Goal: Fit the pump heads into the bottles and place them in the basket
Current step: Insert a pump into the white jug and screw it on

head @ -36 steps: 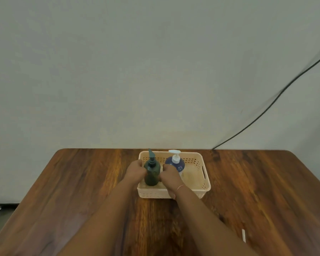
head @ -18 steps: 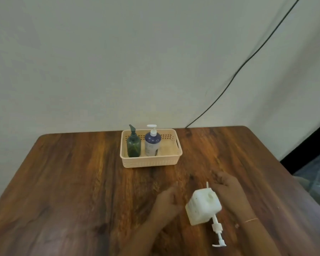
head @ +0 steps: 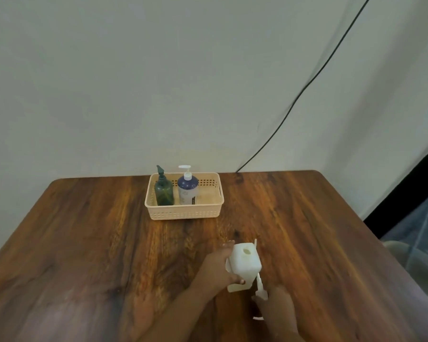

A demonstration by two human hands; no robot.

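A beige perforated basket (head: 183, 214) stands at the back middle of the wooden table. Inside it a dark green pump bottle (head: 164, 192) and a blue-and-white pump bottle (head: 187, 190) stand upright side by side, each with its pump head on. Near the front, my left hand (head: 214, 269) grips a white square bottle (head: 245, 261), upright with its round mouth uncovered. My right hand (head: 276, 304) is closed on a white pump head (head: 260, 286), whose tube runs behind the bottle and pokes out above it.
A black cable (head: 307, 87) runs down the pale wall to the table's back edge. The right table edge drops off beside a dark strip and clear plastic bags (head: 415, 255). Bare wood lies left of the basket.
My hands left the green bottle in the basket and came to the front right. The left hand took hold of the white bottle and stood it up; the right closed on the pump head.
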